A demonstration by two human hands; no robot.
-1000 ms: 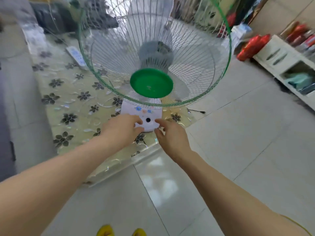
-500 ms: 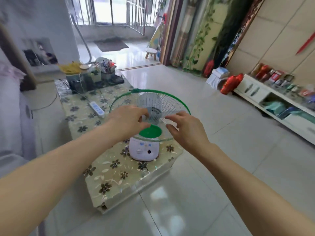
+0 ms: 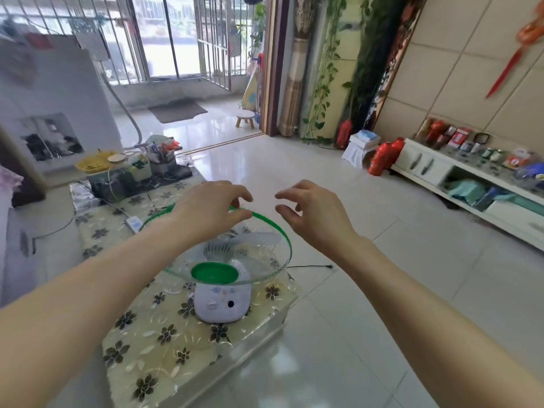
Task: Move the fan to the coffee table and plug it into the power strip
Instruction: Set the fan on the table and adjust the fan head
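The fan (image 3: 222, 301) stands on the near end of the coffee table (image 3: 164, 348), which has a flowered cover. It has a white base, a green hub and a wire cage with a green rim, tilted upward. My left hand (image 3: 212, 207) hovers at the top of the rim, thumb and forefinger apart on either side of it; I cannot tell if they touch it. My right hand (image 3: 312, 210) is open just right of the rim, holding nothing. A white power strip (image 3: 133, 223) lies on the table behind the fan, partly hidden. A black cord with a plug (image 3: 329, 265) lies on the floor to the right.
The table's far end holds boxes, a yellow basket (image 3: 91, 164) and a pen holder (image 3: 162, 161). A low white cabinet (image 3: 426, 169) lines the right wall, with red bottles (image 3: 382, 157) beside it. A small stool (image 3: 245, 117) stands near the doorway. Tiled floor lies between table and cabinet.
My view has pulled up and back from the fan. Both hands left the white base and rose to the top of the cage; the fan stays on the table.
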